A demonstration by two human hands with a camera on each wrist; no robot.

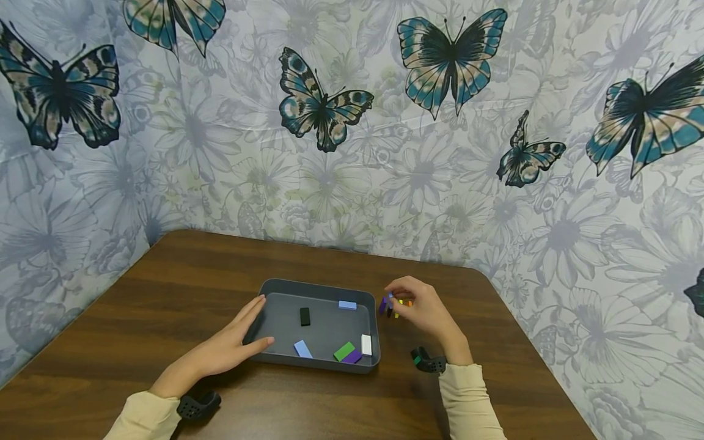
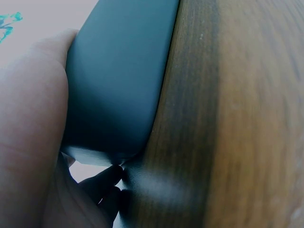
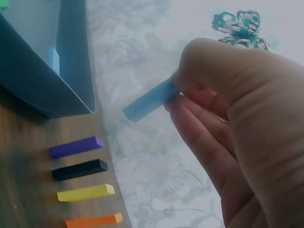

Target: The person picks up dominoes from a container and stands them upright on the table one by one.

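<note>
A grey rectangular tray lies on the table. My left hand rests at its near-left corner, fingers straight along the left side and thumb over the front rim. Between thumb and fingertips my right hand pinches a light blue block, raised beside the tray's right side. Below it a row of blocks stands on the table: purple, black, yellow and orange. Inside the tray are a black block, two light blue blocks, a white block, and a green block against a purple one.
The brown wooden table ends at a wall hanging printed with butterflies and flowers. Dark bands sit on both wrists, the right one near the table's right part.
</note>
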